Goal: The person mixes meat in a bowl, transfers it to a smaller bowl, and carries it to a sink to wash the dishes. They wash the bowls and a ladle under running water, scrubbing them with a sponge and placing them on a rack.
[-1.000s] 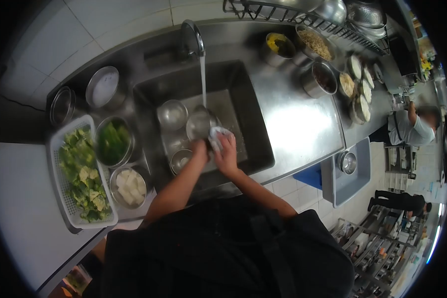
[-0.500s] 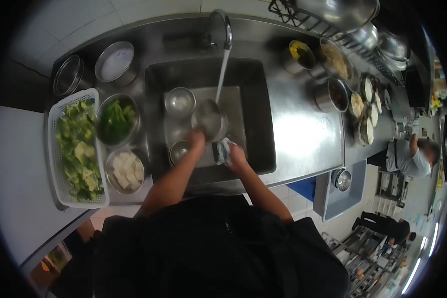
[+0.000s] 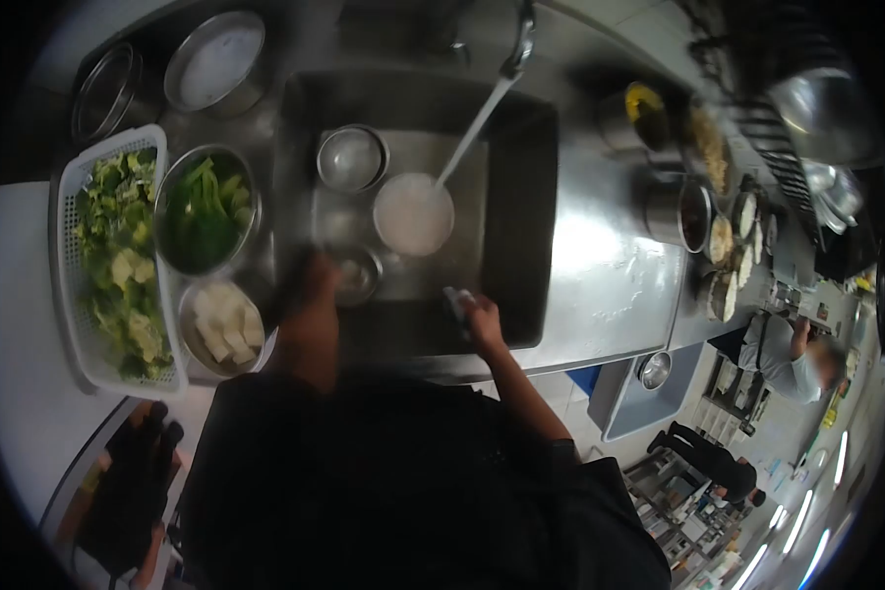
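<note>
Water runs from the tap (image 3: 524, 44) into a metal bowl (image 3: 414, 213) full of whitish water in the sink (image 3: 521, 197). Another metal bowl (image 3: 352, 159) stands behind it to the left. My left hand (image 3: 315, 283), blurred, is at the left edge of a small metal bowl (image 3: 358, 274) near the front left of the sink; its fingers cannot be made out. Over the front right of the sink, my right hand (image 3: 482, 320) is closed on a cloth (image 3: 455, 303).
Left of the sink are a white basket of chopped greens (image 3: 123, 265), a bowl of green peppers (image 3: 206, 211) and a bowl of white blocks (image 3: 224, 324). Pots (image 3: 664, 211) stand on the right. Two people (image 3: 792, 354) (image 3: 713, 462) are beyond a grey tub (image 3: 649, 393).
My left hand has moved left, from the bowl under the tap to the small bowl. The bowl under the stream has filled. The view has shifted and turned.
</note>
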### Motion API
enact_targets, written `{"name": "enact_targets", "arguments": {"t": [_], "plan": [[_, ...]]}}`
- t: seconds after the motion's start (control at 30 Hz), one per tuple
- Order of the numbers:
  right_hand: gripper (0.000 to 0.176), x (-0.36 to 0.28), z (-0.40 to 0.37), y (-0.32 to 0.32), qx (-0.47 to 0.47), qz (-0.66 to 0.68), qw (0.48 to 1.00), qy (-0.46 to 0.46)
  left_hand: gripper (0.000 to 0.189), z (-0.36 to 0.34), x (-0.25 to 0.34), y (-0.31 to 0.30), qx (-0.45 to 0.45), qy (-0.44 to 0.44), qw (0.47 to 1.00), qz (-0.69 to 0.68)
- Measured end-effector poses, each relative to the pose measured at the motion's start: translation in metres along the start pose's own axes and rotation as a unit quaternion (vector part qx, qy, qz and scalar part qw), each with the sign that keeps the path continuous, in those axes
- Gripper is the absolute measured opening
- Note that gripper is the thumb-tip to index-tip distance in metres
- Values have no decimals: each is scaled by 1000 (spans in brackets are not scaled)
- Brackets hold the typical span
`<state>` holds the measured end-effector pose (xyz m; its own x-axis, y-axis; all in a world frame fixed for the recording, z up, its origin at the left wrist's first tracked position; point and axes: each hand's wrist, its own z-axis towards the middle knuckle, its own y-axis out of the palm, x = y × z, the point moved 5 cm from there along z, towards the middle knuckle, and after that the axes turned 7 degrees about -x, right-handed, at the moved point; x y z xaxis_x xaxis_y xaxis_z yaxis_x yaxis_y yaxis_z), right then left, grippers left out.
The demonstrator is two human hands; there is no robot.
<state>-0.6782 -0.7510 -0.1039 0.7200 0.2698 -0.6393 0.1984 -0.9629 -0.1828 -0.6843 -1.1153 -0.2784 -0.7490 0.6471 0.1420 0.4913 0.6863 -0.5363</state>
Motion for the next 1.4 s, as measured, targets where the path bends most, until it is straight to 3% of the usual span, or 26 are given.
{"name": "enact_targets", "arguments": {"t": [0.03,0.1,0.17,0.27,0.37,0.5,0.6,0.67,0.77,0.83,0.93,1.0,1.03,1.07,1.13,1.17,1.23,1.37,1.4], "plan": [[33,-3,3,3,-2,-1,1000,-4,46,4,-10,6,-45,-8,999,6],[31,-10,1,7,-14,-25,1000,12,49,7,-16,13,-45,-8,999,19],[30,-13,3,8,-11,-34,999,26,52,2,-15,9,61,18,998,15],[29,-17,-3,10,24,28,997,70,43,0,-10,17,105,17,993,42],[29,-11,-2,8,-6,38,997,64,40,-1,-8,26,143,-37,989,-21],[29,-18,-8,8,1,38,997,60,34,2,-12,33,156,-28,987,-8],[30,-12,-3,5,-16,33,999,38,29,-9,-11,30,165,24,986,22],[31,-8,4,5,2,-13,999,38,40,-31,-11,12,272,70,956,-86],[33,-14,2,8,10,3,1000,26,43,-67,6,-17,266,85,960,-4],[33,-15,0,9,9,26,1000,15,44,-74,17,-28,286,111,951,-37],[34,8,15,5,43,62,997,-6,28,-87,53,-53,376,83,911,-151],[33,9,14,1,77,81,993,-20,13,-77,83,-67,510,118,791,-318],[34,0,8,1,58,83,995,-19,12,-42,100,-56,527,179,729,-398],[34,-6,5,1,39,84,996,-19,6,-75,137,-76,477,166,800,-324],[34,-8,1,-2,25,82,996,-27,11,-53,189,-71,250,214,890,-317],[34,-11,-2,-4,8,76,997,-27,11,-55,207,-70,251,222,886,-320],[31,-16,-7,-7,11,89,995,-47,18,-56,244,-55,146,189,914,-329],[20,-19,-10,-11,18,183,979,-85,21,-107,278,-77,166,165,922,-310],[21,-17,-10,-10,13,182,980,-85,21,-119,285,-88,240,215,918,-230]]}}
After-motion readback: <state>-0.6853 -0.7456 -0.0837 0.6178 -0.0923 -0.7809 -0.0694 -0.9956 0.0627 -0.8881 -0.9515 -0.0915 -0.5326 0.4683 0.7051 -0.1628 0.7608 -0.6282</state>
